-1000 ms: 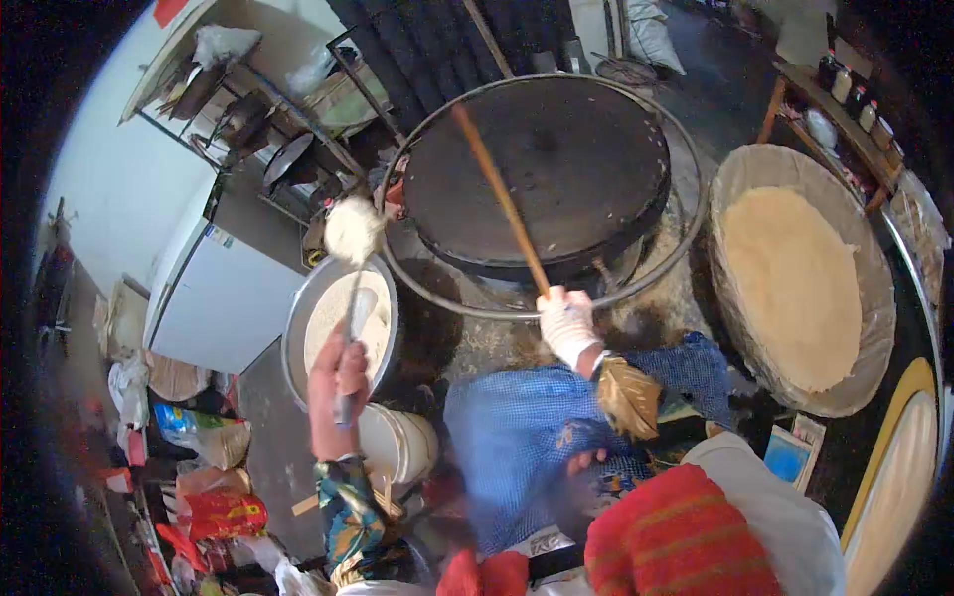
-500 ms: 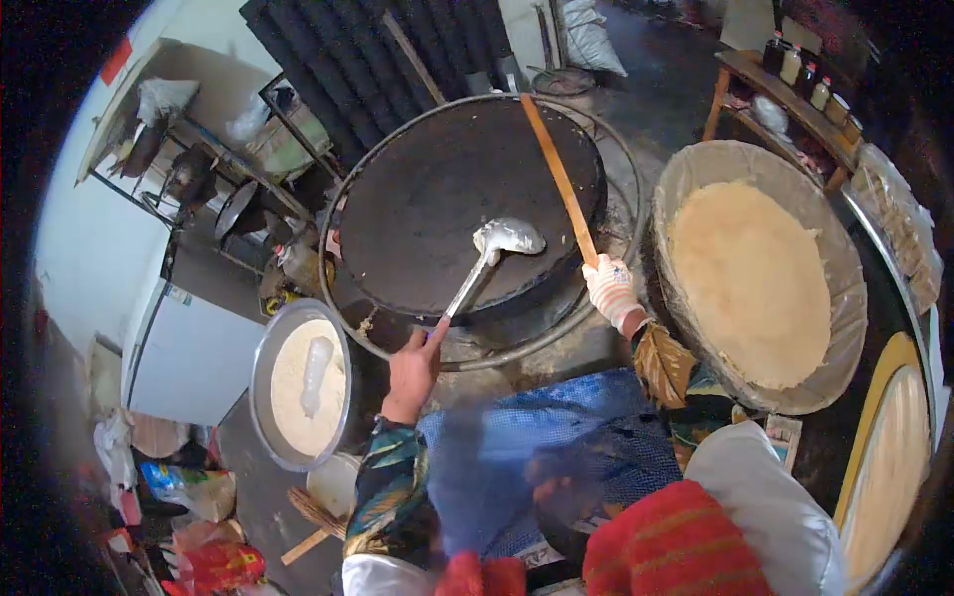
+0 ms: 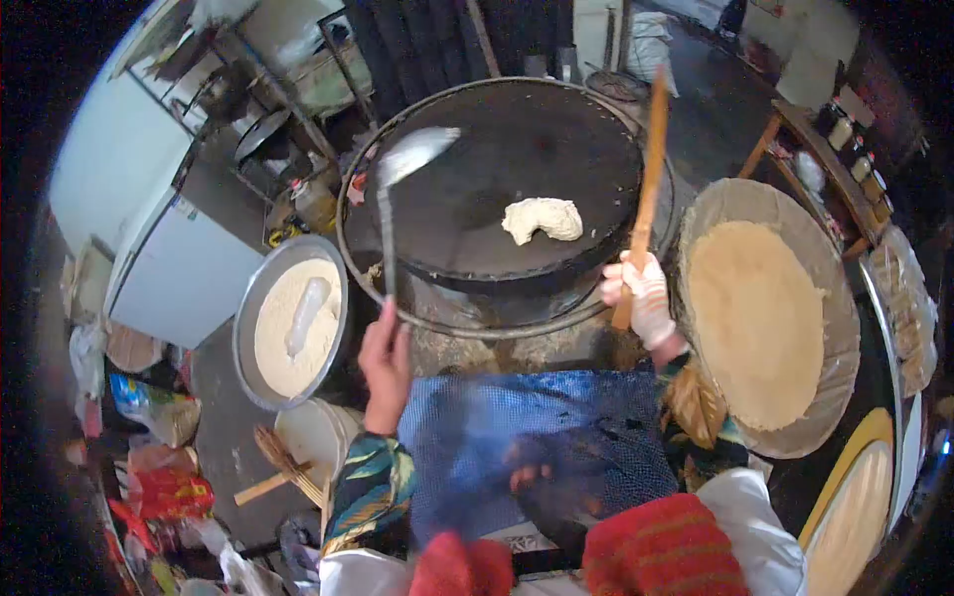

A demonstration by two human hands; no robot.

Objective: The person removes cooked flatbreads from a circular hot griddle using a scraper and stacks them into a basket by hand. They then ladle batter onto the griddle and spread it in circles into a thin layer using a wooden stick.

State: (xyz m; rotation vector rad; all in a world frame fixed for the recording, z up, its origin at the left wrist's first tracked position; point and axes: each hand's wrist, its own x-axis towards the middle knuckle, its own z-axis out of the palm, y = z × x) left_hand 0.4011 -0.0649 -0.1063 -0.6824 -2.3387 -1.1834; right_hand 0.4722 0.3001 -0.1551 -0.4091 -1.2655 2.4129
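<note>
My left hand [image 3: 386, 366], bare, is closed round the handle of a metal ladle [image 3: 417, 152]; the bowl, blurred by motion, is over the left side of a round black griddle [image 3: 467, 169]. A thick white lump of batter [image 3: 545, 220] lies on the griddle's right front part. My right hand [image 3: 644, 296], in a white striped glove, grips a flat wooden stick [image 3: 651, 169] near its lower end. The stick points up and away beside the griddle's right edge, apart from the batter.
Left of the griddle stands a metal basin [image 3: 245, 343] of pale batter, with a white bucket [image 3: 343, 427] below it. On the right is a large lined basket [image 3: 840, 358] holding a thin round pancake [image 3: 760, 318]. A wooden bench [image 3: 825, 149] with bottles stands at the far right.
The batter has left the ladle and lies on the griddle. My left hand has swung the ladle to the left. My right hand has moved right, and the stick is now off the griddle, more upright.
</note>
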